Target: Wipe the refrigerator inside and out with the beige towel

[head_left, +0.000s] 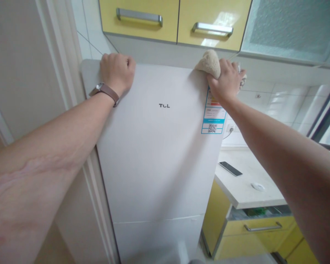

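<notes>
A white refrigerator [154, 157] with a TCL logo stands in front of me. My left hand [118, 71] is closed in a loose fist against its top left edge; nothing shows in the fingers, whose tips are hidden. A watch [106, 91] with a brown strap is on that wrist. At the top right corner, my right hand [227, 80] is closed around a beige cloth [209, 63], which bunches out past the thumb and shows again beyond the fingers. Just below that hand is an energy label [213, 120] with a QR code, partly covered by it.
Yellow wall cabinets [143, 27] hang close above the refrigerator. To the right, a white countertop [246, 196] bears a phone [231, 168] and a small white round object [257, 187]. Below it is a yellow drawer [236, 228]. A door frame [60, 55] borders the left side.
</notes>
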Demonstrator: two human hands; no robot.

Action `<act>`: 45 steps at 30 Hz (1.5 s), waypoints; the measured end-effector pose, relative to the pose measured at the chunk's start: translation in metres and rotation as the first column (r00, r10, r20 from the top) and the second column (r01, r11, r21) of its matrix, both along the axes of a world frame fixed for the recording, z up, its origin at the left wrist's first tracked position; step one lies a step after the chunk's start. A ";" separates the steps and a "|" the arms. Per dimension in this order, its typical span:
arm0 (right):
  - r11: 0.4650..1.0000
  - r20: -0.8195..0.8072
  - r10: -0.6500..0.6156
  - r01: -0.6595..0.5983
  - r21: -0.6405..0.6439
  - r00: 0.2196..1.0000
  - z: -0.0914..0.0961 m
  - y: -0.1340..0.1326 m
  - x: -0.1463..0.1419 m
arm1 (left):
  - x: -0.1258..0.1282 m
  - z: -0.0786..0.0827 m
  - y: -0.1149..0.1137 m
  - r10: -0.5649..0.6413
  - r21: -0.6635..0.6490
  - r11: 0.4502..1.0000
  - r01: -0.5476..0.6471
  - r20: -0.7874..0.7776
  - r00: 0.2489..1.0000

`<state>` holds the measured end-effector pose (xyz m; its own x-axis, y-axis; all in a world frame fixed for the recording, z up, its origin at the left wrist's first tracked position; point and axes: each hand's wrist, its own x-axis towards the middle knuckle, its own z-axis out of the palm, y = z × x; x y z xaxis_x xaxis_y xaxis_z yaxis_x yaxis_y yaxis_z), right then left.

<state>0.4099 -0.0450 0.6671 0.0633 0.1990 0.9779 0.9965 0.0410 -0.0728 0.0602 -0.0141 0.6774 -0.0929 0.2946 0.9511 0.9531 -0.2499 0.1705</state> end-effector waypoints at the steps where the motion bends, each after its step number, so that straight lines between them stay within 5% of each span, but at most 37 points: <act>1: 1.000 0.005 -0.005 0.005 -0.005 1.000 0.000 0.001 0.000 | 0.000 0.000 -0.001 -0.006 -0.006 1.000 0.006 0.004 1.000; 26: 1.000 0.001 -0.015 0.015 -0.009 1.000 0.000 0.001 0.000 | 0.000 0.000 -0.002 0.032 0.003 0.999 -0.032 -0.037 0.999; 34: 0.999 -0.014 -0.030 0.030 -0.012 0.999 0.000 -0.002 -0.002 | 0.000 0.000 -0.002 -0.087 -0.010 0.996 0.087 0.036 0.996; 45: 1.000 0.000 -0.001 0.001 -0.028 1.000 0.000 -0.004 -0.001 | 0.000 0.001 -0.005 0.014 -0.059 0.998 -0.016 -0.028 1.000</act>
<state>0.4091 -0.0485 0.6674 0.0630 0.2260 0.9721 0.9966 0.0383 -0.0735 0.0602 -0.0191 0.6788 -0.0721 0.3491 0.9343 0.9612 -0.2258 0.1586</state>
